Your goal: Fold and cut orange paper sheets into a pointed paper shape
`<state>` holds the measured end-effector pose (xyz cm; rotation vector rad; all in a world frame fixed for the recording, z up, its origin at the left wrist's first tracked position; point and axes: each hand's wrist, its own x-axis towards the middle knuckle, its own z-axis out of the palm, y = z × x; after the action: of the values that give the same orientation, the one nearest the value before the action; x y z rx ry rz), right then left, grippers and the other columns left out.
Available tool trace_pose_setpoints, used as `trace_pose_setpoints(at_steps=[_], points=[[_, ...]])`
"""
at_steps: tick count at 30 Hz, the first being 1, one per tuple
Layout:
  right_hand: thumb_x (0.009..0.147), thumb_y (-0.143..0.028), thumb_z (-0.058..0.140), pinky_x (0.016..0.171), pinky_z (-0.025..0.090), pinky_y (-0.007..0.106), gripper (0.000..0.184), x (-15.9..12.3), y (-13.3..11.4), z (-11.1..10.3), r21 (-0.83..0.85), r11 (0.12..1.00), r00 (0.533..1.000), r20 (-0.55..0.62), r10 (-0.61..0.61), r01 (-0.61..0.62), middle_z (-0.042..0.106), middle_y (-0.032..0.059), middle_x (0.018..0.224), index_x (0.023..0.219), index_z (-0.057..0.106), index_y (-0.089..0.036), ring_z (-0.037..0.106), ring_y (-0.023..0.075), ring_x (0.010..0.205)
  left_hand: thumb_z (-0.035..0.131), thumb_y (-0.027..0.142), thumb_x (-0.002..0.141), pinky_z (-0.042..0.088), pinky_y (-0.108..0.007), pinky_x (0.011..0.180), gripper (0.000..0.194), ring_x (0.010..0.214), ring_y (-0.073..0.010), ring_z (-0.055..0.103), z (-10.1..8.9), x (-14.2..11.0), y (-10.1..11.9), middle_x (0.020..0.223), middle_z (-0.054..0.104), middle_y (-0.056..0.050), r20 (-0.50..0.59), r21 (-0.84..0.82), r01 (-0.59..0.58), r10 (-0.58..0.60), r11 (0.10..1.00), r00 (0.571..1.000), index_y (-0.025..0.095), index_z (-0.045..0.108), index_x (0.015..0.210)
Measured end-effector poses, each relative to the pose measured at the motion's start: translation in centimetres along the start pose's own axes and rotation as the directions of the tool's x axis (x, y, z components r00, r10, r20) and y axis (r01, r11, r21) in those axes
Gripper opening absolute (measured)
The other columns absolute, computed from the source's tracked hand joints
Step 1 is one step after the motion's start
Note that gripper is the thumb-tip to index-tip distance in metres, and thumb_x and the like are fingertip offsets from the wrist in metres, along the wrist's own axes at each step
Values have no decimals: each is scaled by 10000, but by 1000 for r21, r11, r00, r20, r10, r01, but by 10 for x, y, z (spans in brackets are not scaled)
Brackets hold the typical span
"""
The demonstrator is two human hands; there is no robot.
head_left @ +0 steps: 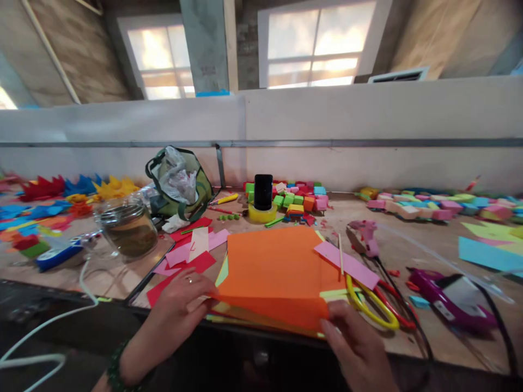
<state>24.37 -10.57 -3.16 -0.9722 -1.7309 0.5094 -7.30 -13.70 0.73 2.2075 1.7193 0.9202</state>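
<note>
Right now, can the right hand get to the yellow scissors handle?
Probably yes: the yellow scissors handle lies close beside the right hand, with nothing seen between. But that hand holds the orange paper, so it might need to let go.

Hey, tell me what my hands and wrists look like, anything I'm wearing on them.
Your left hand wears a ring, with a dark green beaded bracelet on its wrist. Your right hand shows no jewellery. Neither is gloved.

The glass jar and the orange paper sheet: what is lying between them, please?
In the head view, mainly red paper pieces and pink paper strips lie between the glass jar and the orange paper sheet, with one paler strip.
</note>
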Motion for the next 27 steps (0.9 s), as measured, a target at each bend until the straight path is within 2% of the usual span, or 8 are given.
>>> trace_pose_setpoints(at_steps=[4, 7, 10, 14, 17, 20, 24, 27], points=[[806, -362, 596, 389, 386, 180, 145, 7, 11, -10, 89, 971, 971, -77, 228, -221, 523, -35, 603, 796, 549, -224, 471, 103, 458, 622, 362, 800, 510, -285, 689, 172, 805, -206, 634, 7, 1, 4, 859, 697, -41, 70, -403, 199, -187, 893, 980, 209, 669, 866], [784, -433, 617, 374, 347, 174, 240, 13, 18, -7, 213, 912, 924, -77, 373, -351, 503, -53, 546, 845, 536, -215, 438, 96, 431, 625, 398, 803, 511, -307, 783, 267, 880, -208, 622, 23, 6, 10, 968, 672, -54, 168, -625, 233, -163, 745, 972, 198, 628, 980], [766, -452, 640, 445, 415, 192, 340, 17, 20, -3, 295, 869, 898, -68, 434, -398, 546, -49, 554, 978, 554, -202, 495, 109, 475, 563, 422, 844, 491, -313, 804, 252, 862, -194, 593, 38, 12, 15, 923, 644, -48, 164, -634, 247, -184, 733, 969, 184, 599, 921], [768, -465, 636, 508, 457, 221, 387, 22, 19, 1, 294, 871, 905, -43, 422, -393, 592, -40, 599, 1034, 553, -196, 556, 128, 525, 491, 431, 868, 426, -256, 625, 277, 669, -149, 494, 50, 15, 15, 709, 535, -3, 30, -429, 241, -253, 871, 967, 179, 527, 759], [801, -470, 593, 532, 447, 241, 304, 29, 22, 2, 91, 931, 931, -65, 360, -353, 593, -32, 596, 927, 554, -196, 579, 150, 554, 496, 403, 845, 358, -238, 551, 258, 588, -129, 422, 53, 17, 14, 624, 438, 31, -27, -272, 248, -265, 930, 964, 189, 479, 704], [861, -410, 521, 559, 426, 261, 202, 36, 27, 2, -257, 928, 958, 24, 285, -270, 635, -12, 641, 877, 561, -213, 609, 170, 591, 499, 367, 820, 335, -234, 512, 181, 542, -133, 426, 52, 22, 15, 594, 419, 53, -13, -209, 311, -320, 927, 947, 190, 512, 856], [861, -297, 510, 556, 384, 267, 113, 46, 26, 5, -628, 763, 933, 165, 321, -152, 677, 17, 749, 807, 577, -224, 631, 186, 644, 478, 304, 829, 340, -250, 536, 132, 560, -150, 490, 50, 31, 17, 614, 495, 36, 22, -38, 306, -305, 951, 952, 187, 525, 867], [873, -273, 509, 584, 370, 268, 115, 52, 22, 8, -756, 650, 908, 213, 361, -81, 681, 41, 858, 820, 591, -213, 641, 197, 746, 460, 280, 850, 342, -254, 555, 113, 592, -156, 521, 50, 38, 17, 649, 537, 18, 51, 48, 276, -279, 960, 959, 191, 521, 819]])
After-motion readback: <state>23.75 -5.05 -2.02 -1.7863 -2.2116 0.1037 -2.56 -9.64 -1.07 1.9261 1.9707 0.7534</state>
